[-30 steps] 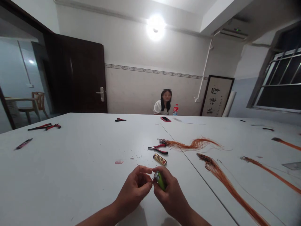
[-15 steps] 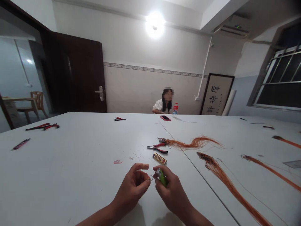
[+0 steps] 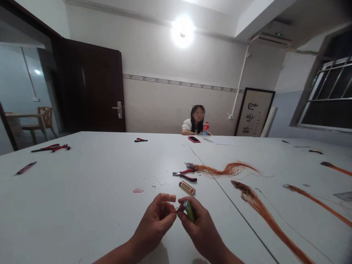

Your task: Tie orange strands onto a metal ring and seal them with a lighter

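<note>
My left hand (image 3: 157,220) pinches a small curved metal hook (image 3: 177,209), which looks like a fish hook, between thumb and index finger. A pale wrap covers one of its fingertips. A green lighter (image 3: 189,212) is held in my right hand (image 3: 202,223), its metal top pointing up and away from me. The right thumb and index tips meet at the hook, so I cannot tell whether they grip it too. Just beyond both hands lies a patterned gold lighter (image 3: 187,187). Farther off are red-handled pliers (image 3: 184,175) beside a hook bundle with orange line (image 3: 220,168).
More orange line bundles (image 3: 264,209) stretch across the right of the white table (image 3: 82,205). Other pliers (image 3: 51,148) lie at far left. A phone (image 3: 194,139) and a bottle (image 3: 206,128) are near a seated person (image 3: 195,123) opposite. A seam (image 3: 233,200) crosses the tabletop.
My right hand's thumb and fingertip have come left to the hook, closing the gap between my hands. The camera view has shifted slightly. The person opposite has moved their head.
</note>
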`<state>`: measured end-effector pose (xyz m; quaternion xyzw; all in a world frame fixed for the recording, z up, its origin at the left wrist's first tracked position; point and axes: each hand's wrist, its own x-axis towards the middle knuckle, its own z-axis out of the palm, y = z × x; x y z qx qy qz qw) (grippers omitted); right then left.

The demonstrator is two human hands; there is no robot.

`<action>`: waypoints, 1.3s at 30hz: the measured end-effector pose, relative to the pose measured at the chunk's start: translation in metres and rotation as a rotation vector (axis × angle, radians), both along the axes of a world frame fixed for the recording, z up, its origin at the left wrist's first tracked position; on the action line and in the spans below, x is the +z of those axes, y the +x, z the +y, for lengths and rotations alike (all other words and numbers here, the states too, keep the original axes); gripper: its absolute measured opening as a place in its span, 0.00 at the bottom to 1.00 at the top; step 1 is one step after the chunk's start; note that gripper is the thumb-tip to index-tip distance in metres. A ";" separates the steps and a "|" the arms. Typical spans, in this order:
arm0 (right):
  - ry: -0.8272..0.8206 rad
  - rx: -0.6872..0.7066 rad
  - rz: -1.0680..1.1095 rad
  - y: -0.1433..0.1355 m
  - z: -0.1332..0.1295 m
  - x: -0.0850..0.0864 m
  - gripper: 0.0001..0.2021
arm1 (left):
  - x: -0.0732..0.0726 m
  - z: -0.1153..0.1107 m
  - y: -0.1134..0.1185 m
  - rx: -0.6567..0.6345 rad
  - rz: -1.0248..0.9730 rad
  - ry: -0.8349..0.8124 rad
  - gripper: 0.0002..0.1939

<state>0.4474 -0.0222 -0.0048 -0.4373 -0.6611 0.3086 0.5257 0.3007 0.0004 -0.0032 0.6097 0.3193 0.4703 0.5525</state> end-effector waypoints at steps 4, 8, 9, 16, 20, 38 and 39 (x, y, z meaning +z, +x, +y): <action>0.006 0.011 0.022 0.000 0.001 0.000 0.09 | -0.001 0.000 -0.001 -0.029 -0.009 -0.026 0.12; -0.010 0.027 0.033 0.000 0.000 0.000 0.09 | -0.003 0.001 -0.001 -0.047 0.005 -0.043 0.12; -0.005 0.024 0.024 -0.001 -0.001 0.000 0.09 | -0.003 0.001 -0.001 -0.049 0.006 -0.046 0.12; 0.057 0.012 -0.057 -0.003 0.000 -0.005 0.13 | -0.002 0.000 -0.002 -0.063 -0.008 -0.033 0.12; 0.102 -0.004 -0.099 -0.003 0.000 -0.007 0.17 | -0.003 0.000 -0.001 -0.071 -0.003 0.005 0.12; 0.148 0.003 -0.214 -0.003 0.001 -0.012 0.28 | -0.003 0.000 -0.002 -0.047 0.100 0.015 0.12; 0.144 0.007 -0.224 -0.003 0.001 -0.012 0.28 | -0.002 0.000 -0.001 -0.045 0.100 0.016 0.12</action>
